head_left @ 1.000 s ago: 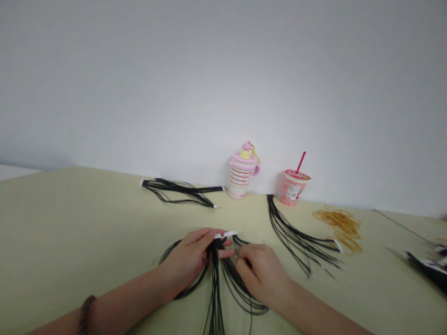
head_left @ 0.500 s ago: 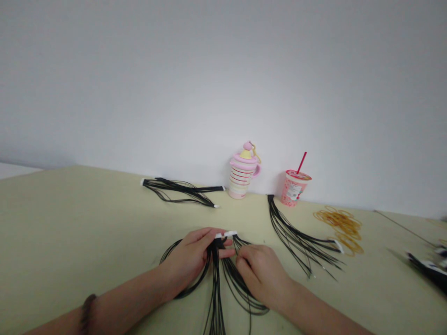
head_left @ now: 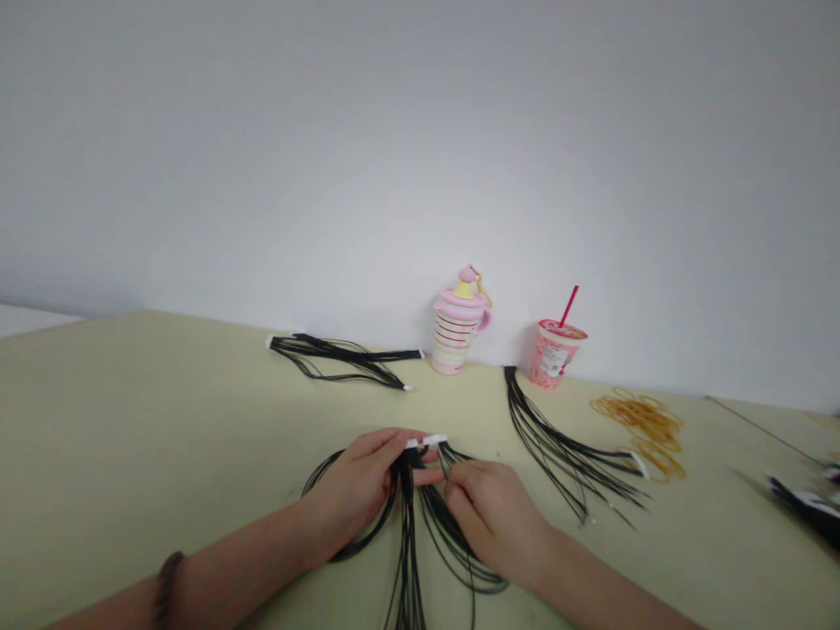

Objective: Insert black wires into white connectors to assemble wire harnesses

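Observation:
A black wire harness (head_left: 405,534) with white connectors hangs from my left hand (head_left: 358,481), its thumb and fingers closed around the connector end. One white connector (head_left: 435,439) sticks out just past those fingertips. My right hand (head_left: 492,512) is curled into a near fist over the wires that run down from that connector, and its fingers are pinched on them. Black wires loop below both hands, and several strands drop toward the bottom edge. The fingertips of the right hand are partly hidden.
Another wire harness (head_left: 345,354) lies at the back left, and a further one (head_left: 564,442) to the right. A striped pink mug (head_left: 452,337) and a pink cup with a straw (head_left: 555,359) stand by the wall. Yellow rubber bands (head_left: 643,424) and dark wires (head_left: 804,507) lie at right.

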The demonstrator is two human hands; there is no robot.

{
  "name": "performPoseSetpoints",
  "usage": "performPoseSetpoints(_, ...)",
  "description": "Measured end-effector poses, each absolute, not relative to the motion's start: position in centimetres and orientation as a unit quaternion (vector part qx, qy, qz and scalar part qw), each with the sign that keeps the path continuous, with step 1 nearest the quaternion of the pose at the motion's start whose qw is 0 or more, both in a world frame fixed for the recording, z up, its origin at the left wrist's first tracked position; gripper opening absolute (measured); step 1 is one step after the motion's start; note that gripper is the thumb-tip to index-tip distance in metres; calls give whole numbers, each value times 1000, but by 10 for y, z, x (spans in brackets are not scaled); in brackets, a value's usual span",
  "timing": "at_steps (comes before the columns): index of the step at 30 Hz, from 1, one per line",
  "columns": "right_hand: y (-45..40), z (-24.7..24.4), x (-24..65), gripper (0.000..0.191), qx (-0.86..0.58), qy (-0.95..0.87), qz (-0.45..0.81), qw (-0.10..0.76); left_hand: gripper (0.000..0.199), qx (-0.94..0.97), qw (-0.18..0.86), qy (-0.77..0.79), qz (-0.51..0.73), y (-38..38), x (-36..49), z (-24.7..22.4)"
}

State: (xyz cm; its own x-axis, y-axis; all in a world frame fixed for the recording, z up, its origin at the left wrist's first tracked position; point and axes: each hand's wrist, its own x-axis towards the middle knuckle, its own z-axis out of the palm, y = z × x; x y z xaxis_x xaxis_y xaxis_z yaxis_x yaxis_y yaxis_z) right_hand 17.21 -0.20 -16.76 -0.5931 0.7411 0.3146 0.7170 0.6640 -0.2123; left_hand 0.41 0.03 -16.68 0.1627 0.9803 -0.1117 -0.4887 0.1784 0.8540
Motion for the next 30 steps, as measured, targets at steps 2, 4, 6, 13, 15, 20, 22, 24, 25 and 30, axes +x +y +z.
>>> performPoseSetpoints(2,-2,-169,173,25,-412,-890,32,193,14,346,680,358,539,-1,4,-166)
performPoseSetpoints(4,-2,-169,173,25,-414,-889,33,196,15,346,679,357,540,-1,5,-165)
performPoseSetpoints(6,-2,-170,174,24,-415,-887,33,198,15,342,679,359,542,-2,5,-164)
performPoseSetpoints(13,-3,-169,172,24,-416,-887,29,199,14,336,677,367,542,-3,6,-161)
performPoseSetpoints(15,-3,-169,172,25,-416,-887,29,200,14,343,680,360,539,-3,5,-161)
performPoseSetpoints(20,-4,-168,172,24,-421,-885,34,197,15,369,679,356,525,-2,3,-164)
performPoseSetpoints(22,-4,-168,171,24,-423,-883,35,198,16,381,679,350,521,-1,3,-165)
performPoseSetpoints(24,-4,-168,171,24,-428,-881,31,201,17,386,677,349,520,0,3,-166)
performPoseSetpoints(25,-4,-168,171,24,-428,-880,32,203,17,386,676,351,521,0,3,-166)
performPoseSetpoints(30,-4,-166,169,22,-440,-872,58,206,16,387,675,357,517,-1,3,-165)
